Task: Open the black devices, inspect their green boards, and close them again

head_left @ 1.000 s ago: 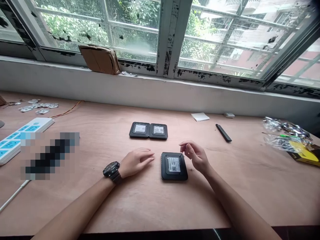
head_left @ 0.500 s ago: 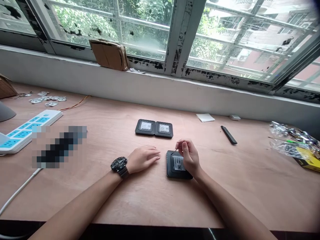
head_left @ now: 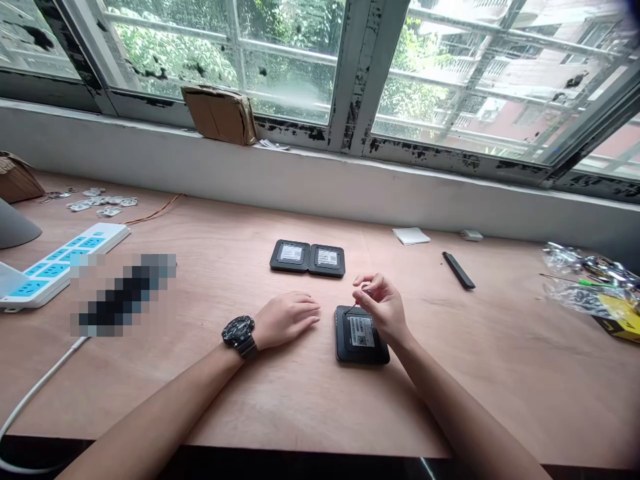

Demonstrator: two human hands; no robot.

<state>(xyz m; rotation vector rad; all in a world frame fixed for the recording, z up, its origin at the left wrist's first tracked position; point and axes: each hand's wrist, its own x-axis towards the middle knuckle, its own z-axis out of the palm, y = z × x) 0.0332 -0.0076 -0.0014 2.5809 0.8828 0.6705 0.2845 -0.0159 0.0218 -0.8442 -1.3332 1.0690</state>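
A small black square device (head_left: 359, 337) with a white label lies face down on the wooden table (head_left: 320, 400) in front of me. My right hand (head_left: 381, 308) hovers over its far edge, fingers pinched on a thin dark pin-like tool whose tip meets the device's far left corner. My left hand (head_left: 286, 319), with a black watch on the wrist, lies flat on the table just left of the device, fingers stretched out, holding nothing. Two more such black devices (head_left: 308, 259) sit side by side farther back.
A white and blue power strip (head_left: 60, 264) and its cable lie at the left, with small silver parts (head_left: 103, 203) behind it. A white pad (head_left: 411, 235), a black stick (head_left: 458, 269) and a plastic bag of tools (head_left: 590, 280) lie at the right. A cardboard packet (head_left: 220, 115) rests on the window sill.
My right hand moved left onto the device and has now lifted a little, with the thin tool at the device's far left corner. The left hand stayed put.
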